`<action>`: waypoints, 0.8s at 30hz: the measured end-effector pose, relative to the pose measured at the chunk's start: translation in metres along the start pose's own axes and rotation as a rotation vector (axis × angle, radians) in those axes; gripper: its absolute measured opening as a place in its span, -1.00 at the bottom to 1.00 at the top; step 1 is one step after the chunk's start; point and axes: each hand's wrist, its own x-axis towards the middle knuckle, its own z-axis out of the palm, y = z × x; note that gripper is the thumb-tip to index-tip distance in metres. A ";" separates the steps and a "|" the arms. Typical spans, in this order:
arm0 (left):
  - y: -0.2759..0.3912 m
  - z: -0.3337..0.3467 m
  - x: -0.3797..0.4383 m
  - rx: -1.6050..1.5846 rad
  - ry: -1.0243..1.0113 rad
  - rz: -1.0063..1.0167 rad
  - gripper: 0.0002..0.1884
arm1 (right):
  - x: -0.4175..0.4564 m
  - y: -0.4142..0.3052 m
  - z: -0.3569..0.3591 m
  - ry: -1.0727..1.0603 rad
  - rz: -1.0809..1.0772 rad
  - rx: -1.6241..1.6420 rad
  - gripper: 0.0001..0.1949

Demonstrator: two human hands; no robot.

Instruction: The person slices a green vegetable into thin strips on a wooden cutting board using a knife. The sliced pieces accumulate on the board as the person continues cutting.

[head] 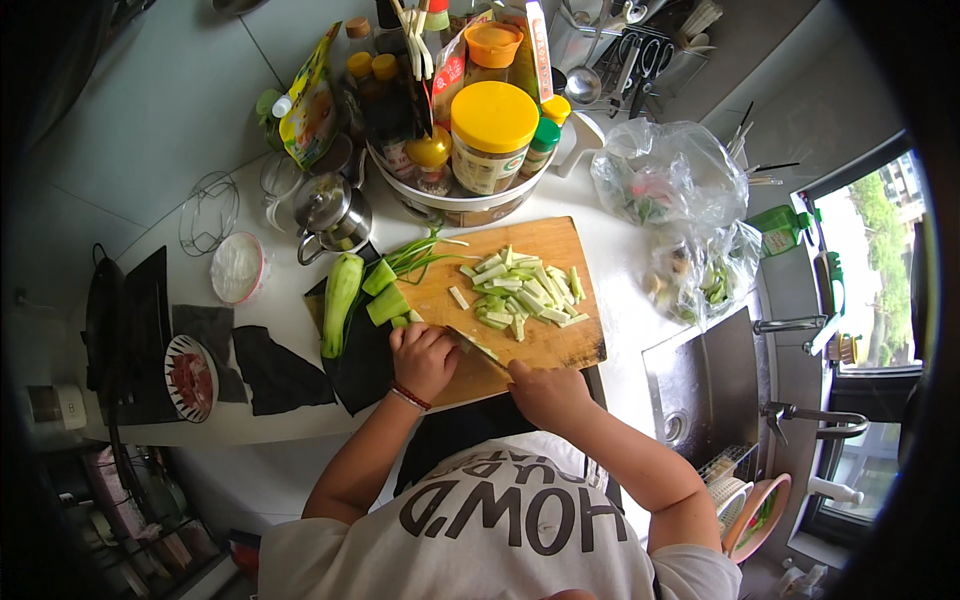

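Observation:
My right hand (pixel 547 394) grips a kitchen knife (pixel 480 348) by its handle, the blade slanting to the upper left over a wooden cutting board (pixel 457 386). Beside the blade, the curled fingers of my left hand (pixel 424 360) press on a piece of pale green vegetable, mostly hidden beneath them. A thin strip lies along the blade. Cut sticks of the vegetable (pixel 532 292) form a loose pile on the board's right half. Two larger chunks (pixel 388 302) sit at its left edge, near scallions (pixel 416 259). Left of them rests a long peeled squash or gourd (pixel 341 304).
Behind the board stand a round tray (pixel 480 204) of seasoning jars and a steel pot (pixel 334 214). Clear plastic bags (pixel 675 180) of produce lie right, above a sink (pixel 697 390). A bowl of raw meat (pixel 191 377) and dark cloths (pixel 274 371) are left.

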 end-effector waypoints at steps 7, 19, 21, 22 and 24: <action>-0.002 -0.004 -0.002 0.011 -0.007 -0.008 -0.94 | -0.004 0.005 -0.007 0.049 0.039 0.028 -0.76; -0.002 -0.006 -0.001 0.053 -0.024 0.009 -0.94 | 0.003 -0.002 0.013 0.061 0.047 0.023 -0.79; -0.007 -0.015 -0.001 0.013 -0.017 0.017 -0.93 | 0.001 0.006 0.009 0.093 0.089 0.045 -0.79; -0.014 -0.022 0.001 0.044 -0.006 -0.005 -0.89 | 0.000 0.009 0.006 0.107 0.111 0.059 -0.79; -0.026 -0.037 0.005 0.093 -0.010 -0.062 -0.78 | -0.008 0.007 -0.009 0.064 0.072 0.079 -0.79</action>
